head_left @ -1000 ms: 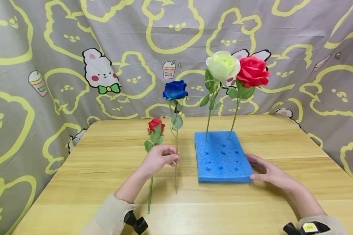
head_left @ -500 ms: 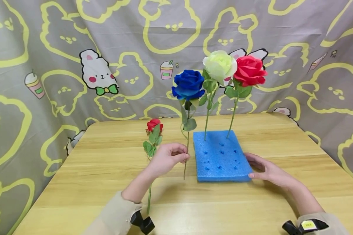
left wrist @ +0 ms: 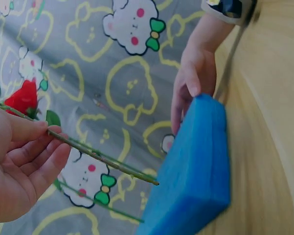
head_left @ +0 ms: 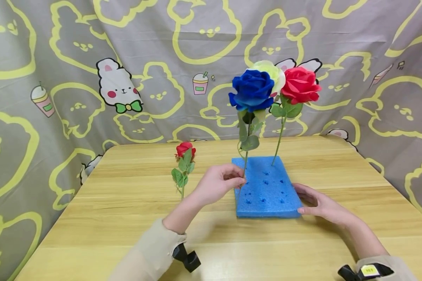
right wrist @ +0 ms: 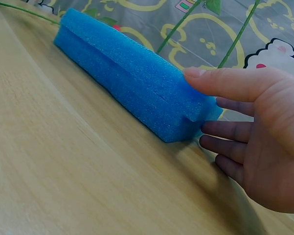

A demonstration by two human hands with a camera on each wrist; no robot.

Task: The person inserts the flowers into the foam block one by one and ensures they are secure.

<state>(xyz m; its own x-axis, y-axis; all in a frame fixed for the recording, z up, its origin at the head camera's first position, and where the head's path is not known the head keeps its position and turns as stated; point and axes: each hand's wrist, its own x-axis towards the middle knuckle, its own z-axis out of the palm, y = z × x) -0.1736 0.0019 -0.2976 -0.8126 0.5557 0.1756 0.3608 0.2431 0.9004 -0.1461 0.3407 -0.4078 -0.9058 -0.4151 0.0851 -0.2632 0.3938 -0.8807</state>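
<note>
Tabletop (head_left: 126, 226) | left fingers (head_left: 237, 182) pinch blue rose (head_left: 249, 117) (bloom (head_left: 252, 90) head-view only) | right fingers (right wrist: 227, 129) apart against foam (head_left: 272, 192)

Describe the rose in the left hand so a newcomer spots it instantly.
On the wooden table sits a blue foam block. At its left side, the left hand pinches a thin stem topped by the blue rose. Unlike the red roses and pale yellow-green rose nearby, its petals are deep blue.

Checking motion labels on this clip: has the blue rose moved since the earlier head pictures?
Yes: rightward in the head view, from left of the foam block to overlapping its left side; the blue rose moved, the foam block didn't.
</note>
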